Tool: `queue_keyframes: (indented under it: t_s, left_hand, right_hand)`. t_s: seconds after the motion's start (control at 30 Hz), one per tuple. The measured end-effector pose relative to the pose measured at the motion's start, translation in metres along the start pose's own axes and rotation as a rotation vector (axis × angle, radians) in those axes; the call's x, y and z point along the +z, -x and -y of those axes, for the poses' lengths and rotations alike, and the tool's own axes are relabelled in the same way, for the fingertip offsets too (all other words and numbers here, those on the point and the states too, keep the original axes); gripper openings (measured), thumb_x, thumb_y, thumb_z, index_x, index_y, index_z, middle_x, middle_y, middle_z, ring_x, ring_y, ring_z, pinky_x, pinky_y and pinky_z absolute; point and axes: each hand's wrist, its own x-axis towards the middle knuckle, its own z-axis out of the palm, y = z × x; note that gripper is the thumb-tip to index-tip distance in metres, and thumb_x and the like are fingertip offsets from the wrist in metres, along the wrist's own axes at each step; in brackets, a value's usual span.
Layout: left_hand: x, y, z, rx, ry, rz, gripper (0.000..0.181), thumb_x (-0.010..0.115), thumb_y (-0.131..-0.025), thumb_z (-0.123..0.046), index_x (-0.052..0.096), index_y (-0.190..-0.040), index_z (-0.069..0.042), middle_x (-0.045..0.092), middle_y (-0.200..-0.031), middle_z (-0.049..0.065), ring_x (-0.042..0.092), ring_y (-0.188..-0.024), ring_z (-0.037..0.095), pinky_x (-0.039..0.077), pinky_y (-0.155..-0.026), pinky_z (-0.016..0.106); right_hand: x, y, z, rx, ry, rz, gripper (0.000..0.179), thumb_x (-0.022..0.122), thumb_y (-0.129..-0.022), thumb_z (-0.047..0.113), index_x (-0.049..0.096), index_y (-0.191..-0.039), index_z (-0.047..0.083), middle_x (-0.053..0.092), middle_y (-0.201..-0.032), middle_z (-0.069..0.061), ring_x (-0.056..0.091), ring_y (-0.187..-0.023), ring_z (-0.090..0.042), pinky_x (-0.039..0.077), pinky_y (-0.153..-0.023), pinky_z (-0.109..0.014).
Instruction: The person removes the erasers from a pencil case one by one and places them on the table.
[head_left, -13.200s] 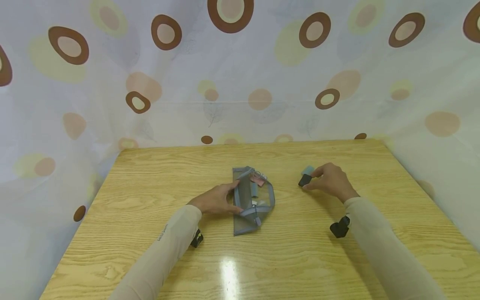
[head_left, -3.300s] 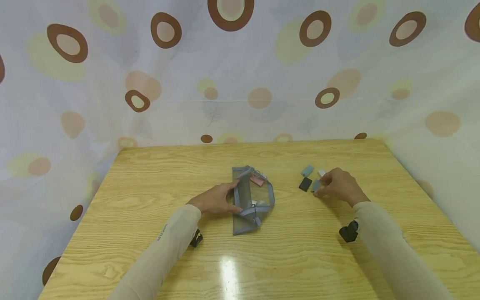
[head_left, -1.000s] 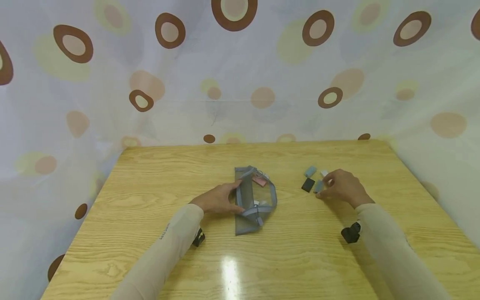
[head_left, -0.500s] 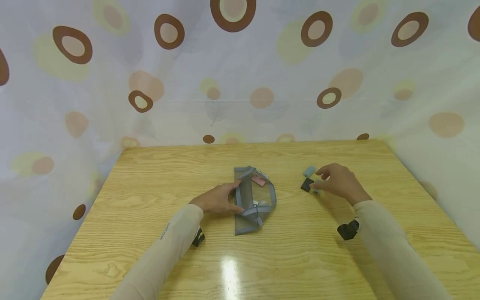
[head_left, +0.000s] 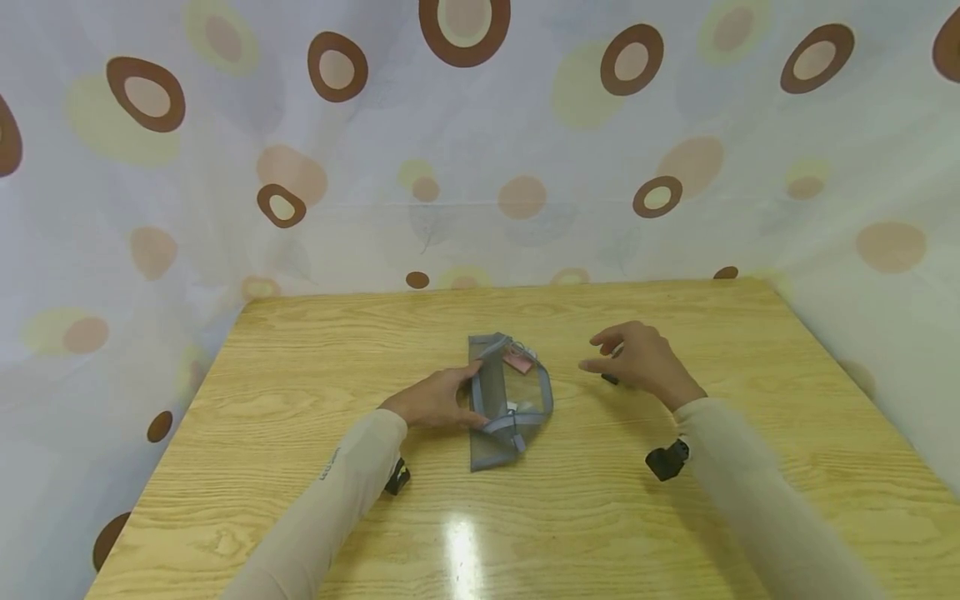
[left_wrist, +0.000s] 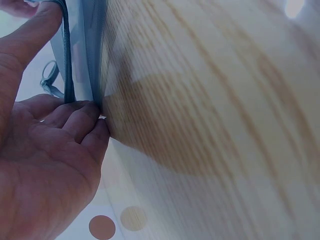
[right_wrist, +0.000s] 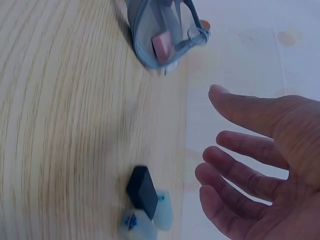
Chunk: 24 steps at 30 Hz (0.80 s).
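Observation:
My left hand (head_left: 435, 402) grips the open mouth of a grey-blue mesh zip pouch (head_left: 491, 457), thumb at its near end and fingers at its far end. In the left wrist view the curled fingers (left_wrist: 82, 122) meet the zipped edge. A pink block (right_wrist: 162, 46) lies inside the pouch, beside something small and white. My right hand (head_left: 641, 358) is empty, fingers spread and relaxed above the table. Beneath it, mostly hidden in the head view, are a black block (right_wrist: 142, 192), a light blue block (right_wrist: 163, 211) and a pale block with a blue mark (right_wrist: 135, 224).
The wood-grain table (head_left: 337, 333) reaches back to a hanging sheet (head_left: 465, 242) with brown and yellow circles. More sheet hangs at both sides. Black cameras sit at the left wrist (head_left: 397, 477) and right wrist (head_left: 667, 460).
A grey-blue block has gone from the pouch to the table beside the black one. My right hand has since let it go and moved left towards the pouch. The left hand stays put.

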Motion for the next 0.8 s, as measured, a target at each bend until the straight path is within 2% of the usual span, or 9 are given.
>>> queue_keyframes:
  t_s: [0.4, 0.63, 0.8]
  left_hand:
    - [0.001, -0.001, 0.001, -0.006, -0.003, 0.003, 0.098, 0.076, -0.080, -0.036, 0.016, -0.151, -0.005, 0.025, -0.153, 0.012, 0.024, -0.140, 0.024, 0.025, -0.113, 0.036]
    - [0.000, 0.000, 0.000, -0.011, 0.008, 0.003, 0.098, 0.076, -0.080, -0.036, 0.016, -0.151, -0.005, 0.025, -0.153, 0.012, 0.024, -0.140, 0.024, 0.025, -0.113, 0.037]
    - [0.000, 0.000, 0.000, -0.015, 0.000, 0.001, 0.099, 0.076, -0.079, -0.038, 0.016, -0.151, -0.006, 0.025, -0.153, 0.011, 0.025, -0.140, 0.024, 0.026, -0.113, 0.038]
  right_hand:
    - [0.034, -0.013, 0.027, -0.091, -0.016, 0.048, 0.042, 0.075, -0.082, 0.028, 0.068, -0.113, 0.002, 0.067, -0.099, -0.014, 0.063, -0.084, -0.025, 0.055, -0.067, -0.037]
    - [0.046, -0.015, 0.038, -0.094, -0.025, 0.066, 0.038, 0.076, -0.081, 0.028, 0.070, -0.110, 0.005, 0.069, -0.096, -0.010, 0.064, -0.082, -0.021, 0.055, -0.067, -0.036]
    - [0.055, -0.018, 0.043, -0.105, -0.035, 0.076, 0.033, 0.076, -0.081, 0.027, 0.072, -0.105, 0.005, 0.069, -0.091, -0.006, 0.063, -0.077, -0.017, 0.053, -0.062, -0.033]
